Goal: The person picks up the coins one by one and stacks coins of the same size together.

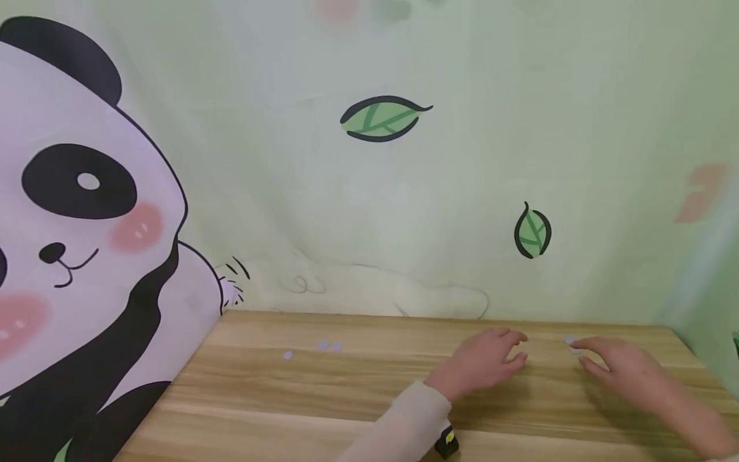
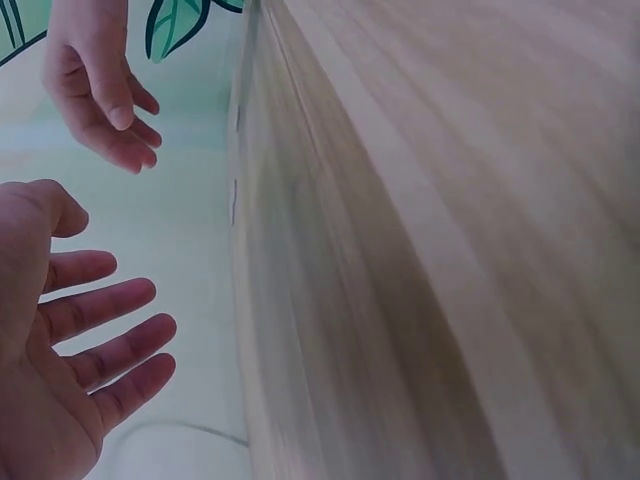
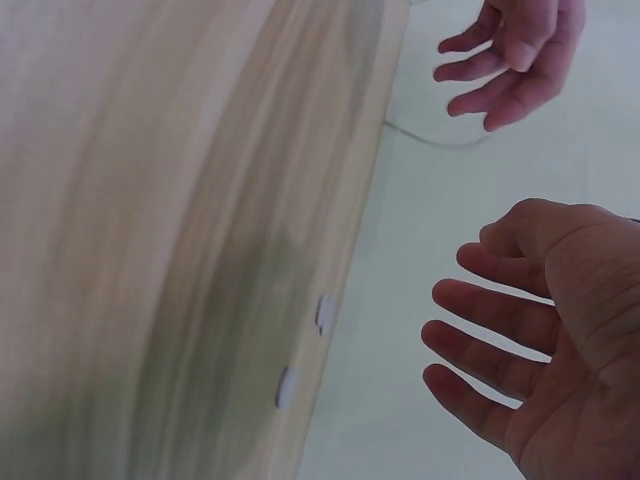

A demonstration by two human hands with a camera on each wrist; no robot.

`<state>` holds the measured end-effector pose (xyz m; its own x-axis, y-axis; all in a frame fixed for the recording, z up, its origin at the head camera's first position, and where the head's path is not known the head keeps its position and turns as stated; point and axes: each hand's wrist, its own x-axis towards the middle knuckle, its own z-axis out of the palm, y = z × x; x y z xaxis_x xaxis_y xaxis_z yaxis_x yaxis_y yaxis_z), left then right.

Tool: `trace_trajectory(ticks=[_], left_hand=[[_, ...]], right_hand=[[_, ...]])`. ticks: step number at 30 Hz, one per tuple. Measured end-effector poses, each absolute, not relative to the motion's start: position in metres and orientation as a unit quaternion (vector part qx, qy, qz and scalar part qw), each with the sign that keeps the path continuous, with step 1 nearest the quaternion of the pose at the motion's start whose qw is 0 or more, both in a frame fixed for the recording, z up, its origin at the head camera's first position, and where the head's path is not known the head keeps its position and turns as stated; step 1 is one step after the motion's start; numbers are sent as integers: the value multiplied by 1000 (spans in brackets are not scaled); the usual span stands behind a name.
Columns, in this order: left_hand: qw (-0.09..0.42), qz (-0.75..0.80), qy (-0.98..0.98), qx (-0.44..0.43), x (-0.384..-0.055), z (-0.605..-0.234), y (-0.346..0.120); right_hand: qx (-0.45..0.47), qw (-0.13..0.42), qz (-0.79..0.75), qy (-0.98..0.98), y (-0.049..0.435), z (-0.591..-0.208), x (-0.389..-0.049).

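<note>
My left hand [image 1: 479, 362] hovers above the wooden table, its fingers loosely bent and apart from one another. Nothing lies in its palm in the left wrist view, where the bare hand [image 2: 70, 340] shows from the inside. To the right, my right hand [image 1: 626, 372] is also raised over the table with relaxed, spread fingers and holds nothing. Small pale discs [image 1: 570, 339] lie just past its fingertips, partly hidden by them. The right wrist view shows these flat discs [image 3: 285, 387] on the wood, apart from the hand [image 3: 560, 330].
Three more pale discs [image 1: 288, 355] lie toward the table's back left. The wooden table [image 1: 260, 398] ends against a pale green backdrop [image 1: 462, 192] printed with leaves and a large panda [image 1: 161, 282]. A black wrist device [image 1: 447, 443] shows under the left sleeve.
</note>
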<state>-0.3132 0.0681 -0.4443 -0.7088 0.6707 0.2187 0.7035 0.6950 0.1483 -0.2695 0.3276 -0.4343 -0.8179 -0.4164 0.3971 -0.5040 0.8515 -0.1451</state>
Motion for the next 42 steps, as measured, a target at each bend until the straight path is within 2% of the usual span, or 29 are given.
trace_trajectory(ticks=[14, 24, 32, 42], left_hand=[[31, -126, -920, -371, -324, -441, 95], [-2, -161, -921, -355, -340, -433, 110], [-40, -202, -919, -337, -356, -433, 119], [-69, -212, -922, -318, -361, -432, 137]], right_hand=[[253, 152, 105, -950, 350, -429, -294], [234, 59, 117, -963, 365, -430, -317], [255, 43, 117, -959, 375, -424, -340], [236, -33, 133, -962, 378, -422, -361]])
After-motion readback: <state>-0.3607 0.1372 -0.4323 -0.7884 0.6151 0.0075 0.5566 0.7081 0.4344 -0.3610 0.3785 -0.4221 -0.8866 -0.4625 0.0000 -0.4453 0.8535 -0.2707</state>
